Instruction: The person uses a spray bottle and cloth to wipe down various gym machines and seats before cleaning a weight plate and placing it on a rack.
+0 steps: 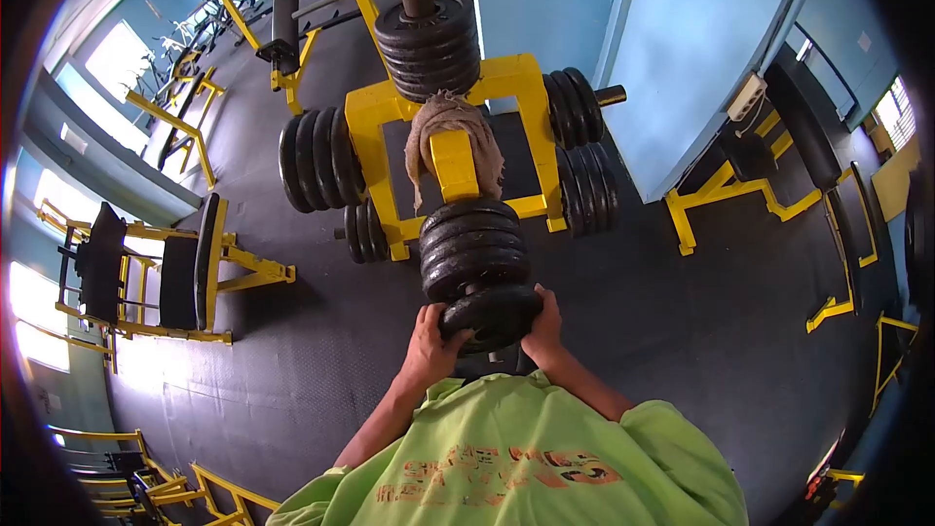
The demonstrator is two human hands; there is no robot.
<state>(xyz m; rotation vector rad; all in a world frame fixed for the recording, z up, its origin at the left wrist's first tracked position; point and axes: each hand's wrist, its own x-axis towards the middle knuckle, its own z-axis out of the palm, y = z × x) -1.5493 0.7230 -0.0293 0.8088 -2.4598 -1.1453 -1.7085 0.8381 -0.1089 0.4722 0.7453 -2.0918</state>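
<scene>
Between my two hands is a black weight plate (pixel 492 312), gripped by its edges. My left hand (pixel 431 343) wraps its left side, thumb over the near face. On the opposite edge my right hand (pixel 545 324) closes round the rim. The plate is at the near end of a peg, in front of a stack of several black plates (pixel 474 248) on the yellow plate rack (pixel 532 97). A brown ragged cloth (pixel 453 127) drapes over the top of the rack, just beyond that stack.
More plates (pixel 321 161) hang on the rack's left, others (pixel 575 107) on its right, and a stack (pixel 427 44) at its far side. A yellow-framed machine (pixel 180 273) stands left, a bench (pixel 745 161) right. A blue wall (pixel 682 49) juts out beside the rack.
</scene>
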